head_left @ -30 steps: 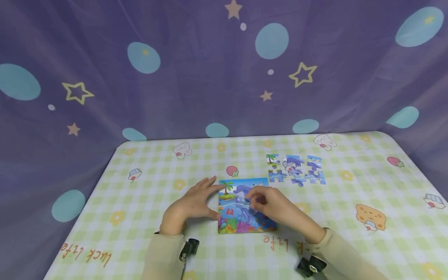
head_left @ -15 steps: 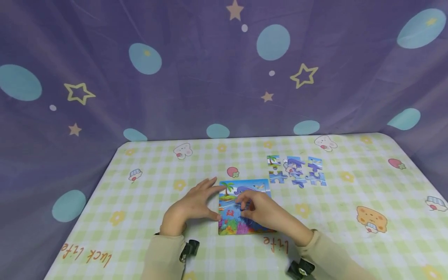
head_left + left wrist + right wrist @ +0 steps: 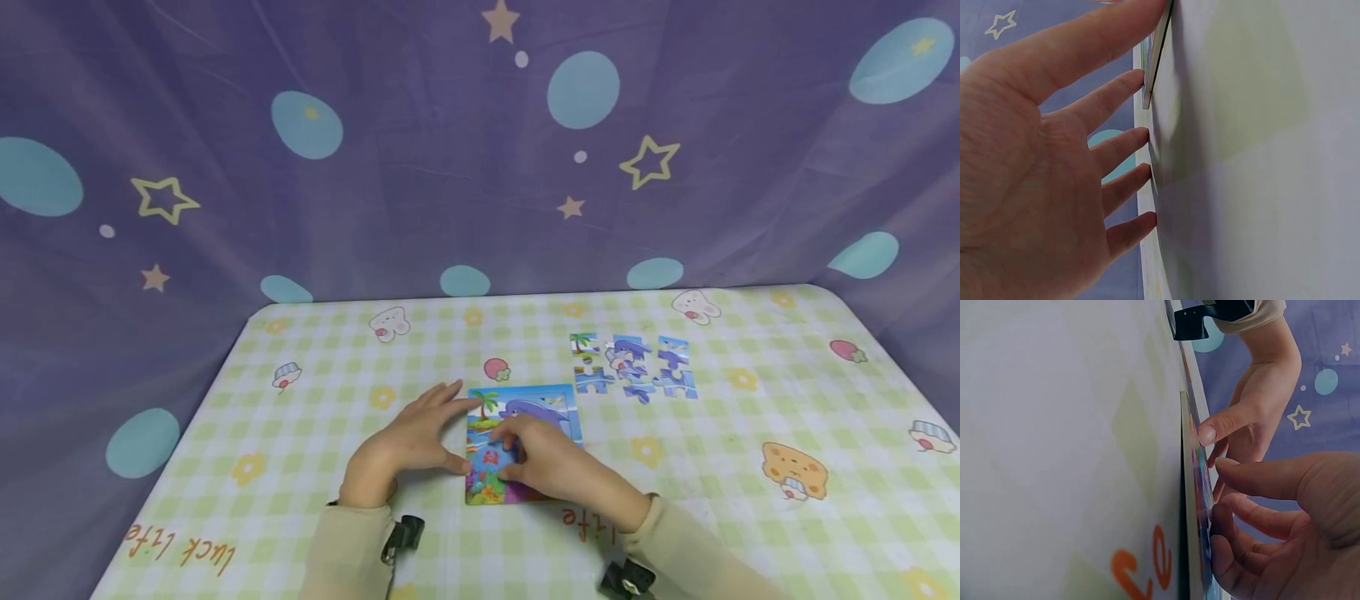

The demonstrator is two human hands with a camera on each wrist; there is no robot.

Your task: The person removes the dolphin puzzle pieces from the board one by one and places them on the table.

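Shifted the right hand (image 3: 543,454) toward 8 o'clock across the dolphin board (image 3: 540,397) on the checked cloth (image 3: 300,442), with thumb and bent fingers apart; keep the left hand (image 3: 408,436) spread against the board's 9 o'clock side; see puzzle pieces (image 3: 632,350) at 2 o'clock from it

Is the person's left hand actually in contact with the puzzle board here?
Touching. The right wrist view shows the left hand with its thumb tip against the puzzle board, no gap visible.

A starry purple curtain (image 3: 450,167) backs the checked tabletop (image 3: 750,542).
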